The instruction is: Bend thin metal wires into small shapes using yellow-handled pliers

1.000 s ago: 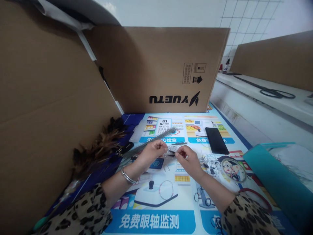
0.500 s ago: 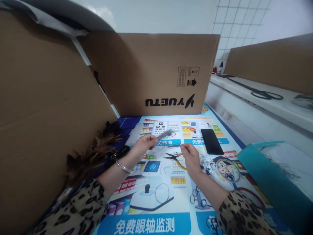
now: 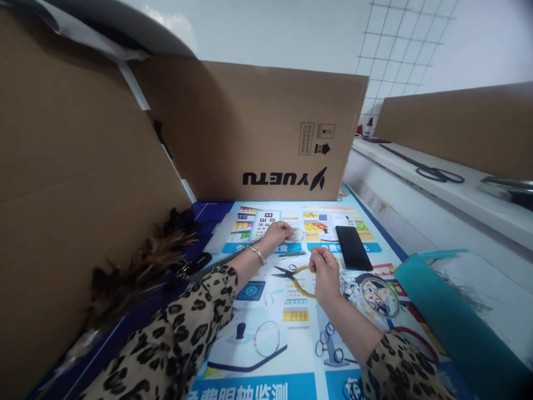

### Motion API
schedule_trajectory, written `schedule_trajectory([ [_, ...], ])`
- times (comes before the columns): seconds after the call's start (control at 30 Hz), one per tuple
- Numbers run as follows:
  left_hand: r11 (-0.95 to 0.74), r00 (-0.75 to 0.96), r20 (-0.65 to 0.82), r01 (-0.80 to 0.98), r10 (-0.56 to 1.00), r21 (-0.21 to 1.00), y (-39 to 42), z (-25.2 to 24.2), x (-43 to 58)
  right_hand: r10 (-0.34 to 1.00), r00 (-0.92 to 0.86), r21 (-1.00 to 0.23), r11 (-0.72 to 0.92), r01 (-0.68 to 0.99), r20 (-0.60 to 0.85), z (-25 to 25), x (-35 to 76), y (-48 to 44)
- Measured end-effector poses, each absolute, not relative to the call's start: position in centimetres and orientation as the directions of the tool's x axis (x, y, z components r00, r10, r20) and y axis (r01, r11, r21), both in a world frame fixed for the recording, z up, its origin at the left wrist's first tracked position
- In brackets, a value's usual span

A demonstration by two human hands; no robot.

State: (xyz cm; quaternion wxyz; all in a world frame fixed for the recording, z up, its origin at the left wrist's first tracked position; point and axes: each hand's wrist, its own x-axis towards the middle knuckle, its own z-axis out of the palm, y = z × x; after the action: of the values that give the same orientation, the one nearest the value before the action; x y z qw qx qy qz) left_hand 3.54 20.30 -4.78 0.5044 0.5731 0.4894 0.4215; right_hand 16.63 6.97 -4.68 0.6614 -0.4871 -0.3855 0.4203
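Observation:
My left hand point(image 3: 278, 235), a bangle at its wrist, reaches over the upper printed panels with thumb and fingertips pinched together. Whatever is in that pinch is too fine to make out. Closer to me and to the right, my right hand point(image 3: 325, 271) is closed, its fingertips pressed together; anything between them does not show. Beside it lie pliers point(image 3: 287, 273) with yellow handles, jaws pointing left, one handle passing close to the hand. A few thin grey wire pieces point(image 3: 292, 254) rest on the printed mat point(image 3: 300, 339) between my hands.
A black phone point(image 3: 353, 248) lies right of my hands. Farther right stands a teal-edged box point(image 3: 441, 300) with fine wires in it. Brown feathers point(image 3: 137, 264) lie left, by the cardboard wall point(image 3: 83, 183). Black scissors point(image 3: 437, 174) rest on the ledge. A round picture disc point(image 3: 380, 294) lies near the phone.
My left hand has moved right and away from me; the bundle of thin wires it held no longer shows in it. My right hand stays close to the pliers. The view has shifted slightly.

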Motion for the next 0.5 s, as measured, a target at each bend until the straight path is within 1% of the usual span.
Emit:
schedule_trajectory([
  [0.27, -0.005, 0.161, -0.043, 0.283, 0.986, 0.959, 19.4, -3.8, 3.1, 0.934, 0.347, -0.972, 0.151, -0.181, 0.081, -4.3, 16.7, 6.9],
  [0.5, -0.087, 0.193, 0.014, 0.373, 0.981, 0.924, 18.8, -3.9, 2.5, 0.942, 0.324, -0.968, 0.158, -0.195, 0.088, -4.4, 16.5, 6.7],
])
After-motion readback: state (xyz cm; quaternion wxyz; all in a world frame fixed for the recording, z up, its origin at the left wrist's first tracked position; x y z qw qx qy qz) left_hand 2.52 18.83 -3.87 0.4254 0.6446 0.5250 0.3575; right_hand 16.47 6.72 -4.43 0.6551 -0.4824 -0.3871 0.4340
